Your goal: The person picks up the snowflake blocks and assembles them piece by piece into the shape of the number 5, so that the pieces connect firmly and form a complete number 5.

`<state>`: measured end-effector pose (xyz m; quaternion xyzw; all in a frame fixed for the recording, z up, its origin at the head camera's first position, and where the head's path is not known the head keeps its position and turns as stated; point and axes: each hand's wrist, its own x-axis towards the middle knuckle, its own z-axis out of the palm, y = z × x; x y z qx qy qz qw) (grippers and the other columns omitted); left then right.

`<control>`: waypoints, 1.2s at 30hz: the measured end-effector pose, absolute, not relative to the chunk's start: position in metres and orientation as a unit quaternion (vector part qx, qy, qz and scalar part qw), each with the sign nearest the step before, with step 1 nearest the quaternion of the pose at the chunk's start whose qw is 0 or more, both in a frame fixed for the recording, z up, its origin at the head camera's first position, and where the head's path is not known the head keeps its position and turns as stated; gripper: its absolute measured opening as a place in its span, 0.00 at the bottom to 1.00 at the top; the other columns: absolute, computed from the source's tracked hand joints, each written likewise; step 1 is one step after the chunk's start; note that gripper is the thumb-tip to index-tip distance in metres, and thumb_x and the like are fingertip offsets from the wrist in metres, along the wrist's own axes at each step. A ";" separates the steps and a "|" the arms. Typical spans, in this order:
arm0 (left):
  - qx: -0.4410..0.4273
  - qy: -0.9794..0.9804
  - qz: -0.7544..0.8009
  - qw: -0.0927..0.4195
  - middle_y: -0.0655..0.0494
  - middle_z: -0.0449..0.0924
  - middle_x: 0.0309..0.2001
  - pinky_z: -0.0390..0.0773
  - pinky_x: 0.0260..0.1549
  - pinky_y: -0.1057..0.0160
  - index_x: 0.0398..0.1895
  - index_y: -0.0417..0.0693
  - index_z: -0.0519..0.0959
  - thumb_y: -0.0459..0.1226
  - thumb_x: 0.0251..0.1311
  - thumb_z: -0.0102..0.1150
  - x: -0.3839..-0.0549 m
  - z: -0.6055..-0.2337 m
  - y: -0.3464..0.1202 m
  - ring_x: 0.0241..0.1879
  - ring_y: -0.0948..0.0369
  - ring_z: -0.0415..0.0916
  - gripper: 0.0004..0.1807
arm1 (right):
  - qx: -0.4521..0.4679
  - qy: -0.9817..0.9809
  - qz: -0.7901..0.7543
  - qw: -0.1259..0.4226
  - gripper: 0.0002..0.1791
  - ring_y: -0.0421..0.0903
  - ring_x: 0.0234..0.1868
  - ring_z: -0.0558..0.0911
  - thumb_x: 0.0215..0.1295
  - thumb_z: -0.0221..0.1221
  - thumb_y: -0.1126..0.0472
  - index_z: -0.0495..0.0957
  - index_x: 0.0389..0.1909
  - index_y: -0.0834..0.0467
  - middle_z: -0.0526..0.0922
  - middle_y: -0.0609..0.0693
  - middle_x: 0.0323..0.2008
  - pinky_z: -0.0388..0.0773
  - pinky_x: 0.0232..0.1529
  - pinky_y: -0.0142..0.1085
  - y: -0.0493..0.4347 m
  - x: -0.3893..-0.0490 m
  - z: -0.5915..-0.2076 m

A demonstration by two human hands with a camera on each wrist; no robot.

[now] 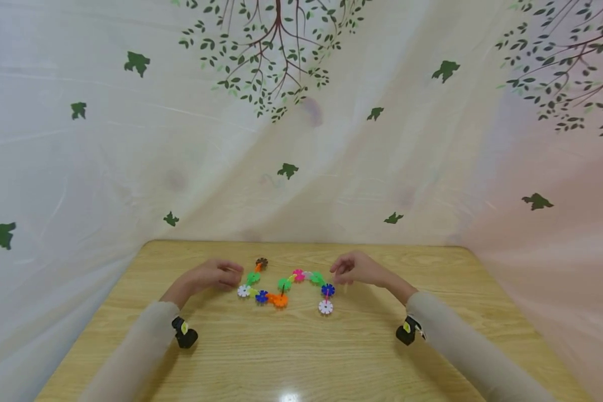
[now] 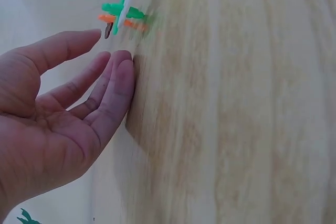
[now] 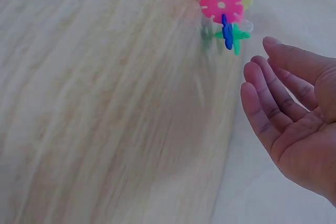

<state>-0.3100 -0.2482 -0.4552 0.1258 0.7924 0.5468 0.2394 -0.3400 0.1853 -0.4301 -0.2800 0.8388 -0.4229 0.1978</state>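
A winding chain of notched plastic snowflake discs lies on the table, slotted edge to edge. Its left stretch has a brown disc [image 1: 262, 262], a green disc [image 1: 253, 278], a white disc [image 1: 243, 291] and a blue disc [image 1: 262, 296]. An orange disc [image 1: 280, 300] sits at the middle bend; to the right come a pink disc [image 1: 298, 274], another blue disc [image 1: 328, 290] and a white end disc [image 1: 325, 307]. My left hand [image 1: 216, 274], fingers loosely bent, rests beside the left stretch, holding nothing. Beyond the right bend, my right hand [image 1: 357, 269] is likewise relaxed and holds nothing.
The wooden table [image 1: 281, 357] ends at a back edge just past the chain. Behind it hangs a pale curtain [image 1: 221, 167] printed with leaves and branches. Each sleeve cuff carries a small black wrist camera [image 1: 185, 334].
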 end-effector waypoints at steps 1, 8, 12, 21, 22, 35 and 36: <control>0.127 0.792 0.545 0.245 0.31 0.75 0.63 0.83 0.55 0.54 0.69 0.25 0.67 0.33 0.71 0.58 -0.308 -0.455 -0.248 0.53 0.55 0.82 0.28 | -0.281 0.839 -0.422 0.197 0.14 0.54 0.38 0.87 0.67 0.64 0.69 0.80 0.50 0.72 0.88 0.60 0.38 0.85 0.39 0.53 0.184 -0.342 -0.429; 0.133 0.784 0.544 0.268 0.33 0.78 0.60 0.85 0.50 0.57 0.66 0.26 0.70 0.32 0.66 0.62 -0.301 -0.454 -0.245 0.47 0.58 0.83 0.28 | -0.302 0.838 -0.404 0.206 0.18 0.45 0.42 0.84 0.66 0.65 0.70 0.80 0.55 0.71 0.86 0.64 0.44 0.86 0.42 0.41 0.175 -0.357 -0.432; 0.133 0.786 0.542 0.266 0.32 0.78 0.59 0.85 0.46 0.60 0.65 0.26 0.70 0.28 0.61 0.65 -0.299 -0.456 -0.244 0.47 0.58 0.83 0.30 | -0.327 0.840 -0.380 0.210 0.19 0.51 0.46 0.84 0.65 0.65 0.70 0.80 0.57 0.69 0.85 0.65 0.47 0.83 0.43 0.33 0.170 -0.363 -0.435; 0.117 0.786 0.546 0.267 0.35 0.81 0.55 0.86 0.46 0.61 0.64 0.27 0.72 0.26 0.59 0.66 -0.297 -0.459 -0.240 0.46 0.58 0.83 0.29 | -0.345 0.833 -0.361 0.237 0.21 0.50 0.49 0.85 0.65 0.63 0.72 0.80 0.59 0.67 0.86 0.61 0.50 0.83 0.48 0.33 0.161 -0.375 -0.442; 0.114 0.783 0.549 0.268 0.36 0.81 0.55 0.86 0.46 0.60 0.64 0.26 0.71 0.26 0.60 0.65 -0.297 -0.459 -0.240 0.45 0.59 0.83 0.28 | -0.347 0.833 -0.359 0.239 0.21 0.49 0.49 0.85 0.64 0.63 0.72 0.80 0.59 0.66 0.86 0.60 0.50 0.83 0.49 0.33 0.160 -0.376 -0.442; 0.113 0.762 0.575 0.278 0.45 0.86 0.45 0.87 0.46 0.60 0.64 0.24 0.70 0.25 0.64 0.62 -0.294 -0.461 -0.243 0.42 0.60 0.86 0.26 | -0.364 0.834 -0.327 0.253 0.24 0.44 0.45 0.82 0.61 0.59 0.76 0.83 0.58 0.60 0.87 0.55 0.48 0.82 0.47 0.34 0.150 -0.379 -0.444; 0.109 0.761 0.576 0.278 0.45 0.86 0.45 0.87 0.46 0.60 0.65 0.24 0.70 0.26 0.64 0.61 -0.294 -0.461 -0.243 0.42 0.60 0.86 0.26 | -0.365 0.835 -0.326 0.253 0.24 0.44 0.44 0.82 0.61 0.60 0.76 0.83 0.57 0.60 0.87 0.55 0.47 0.82 0.46 0.34 0.149 -0.379 -0.444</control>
